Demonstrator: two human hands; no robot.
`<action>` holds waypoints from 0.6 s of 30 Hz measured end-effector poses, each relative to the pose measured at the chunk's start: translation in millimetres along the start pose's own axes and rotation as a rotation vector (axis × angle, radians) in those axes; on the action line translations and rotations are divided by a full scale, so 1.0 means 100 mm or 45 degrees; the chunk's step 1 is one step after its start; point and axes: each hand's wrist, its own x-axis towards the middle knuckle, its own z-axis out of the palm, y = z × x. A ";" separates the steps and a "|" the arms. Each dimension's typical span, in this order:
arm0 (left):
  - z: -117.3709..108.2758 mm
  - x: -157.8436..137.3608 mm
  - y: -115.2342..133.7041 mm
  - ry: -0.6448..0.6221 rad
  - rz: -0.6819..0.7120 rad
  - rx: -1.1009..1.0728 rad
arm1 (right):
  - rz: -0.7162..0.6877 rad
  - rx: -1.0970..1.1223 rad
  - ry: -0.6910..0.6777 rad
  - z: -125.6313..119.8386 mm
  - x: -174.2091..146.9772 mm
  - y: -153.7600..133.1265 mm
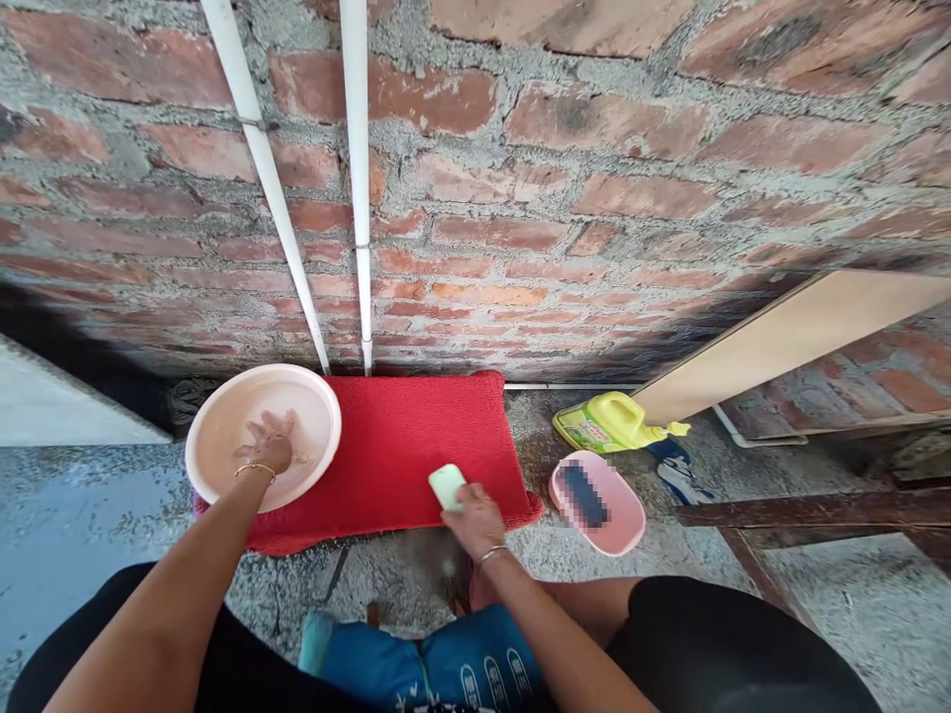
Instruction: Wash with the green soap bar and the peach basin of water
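My left hand (265,443) is in the pale pink basin (194,451), its spread fingers in the water. A bracelet circles that wrist. My right hand (477,520) grips one end of a pale green rounded bar (447,485), which looks like soap, though its underside is hidden. The bar is over the front right part of a red cloth (416,426) spread over a low flat surface. The basin rests on the cloth's left end.
A yellow detergent jug (605,420) lies at right, behind a small pink tub (624,530) holding a blurred dark item. A wooden board (788,337) leans against the brick wall (512,193). Two white pipes (360,178) run down behind the cloth. Blue fabric (416,663) covers my lap.
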 end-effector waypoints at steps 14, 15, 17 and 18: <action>0.01 0.00 0.01 0.017 -0.003 0.008 | 0.289 0.024 0.244 -0.04 0.25 0.94; 0.02 0.01 0.01 0.018 -0.005 0.011 | 0.348 0.031 0.231 -0.06 0.25 0.99; 0.02 0.01 0.01 0.015 -0.011 0.016 | 0.535 0.046 0.229 -0.12 0.25 1.11; 0.02 0.02 0.02 0.012 -0.011 0.014 | 0.622 0.056 0.241 -0.14 0.25 1.16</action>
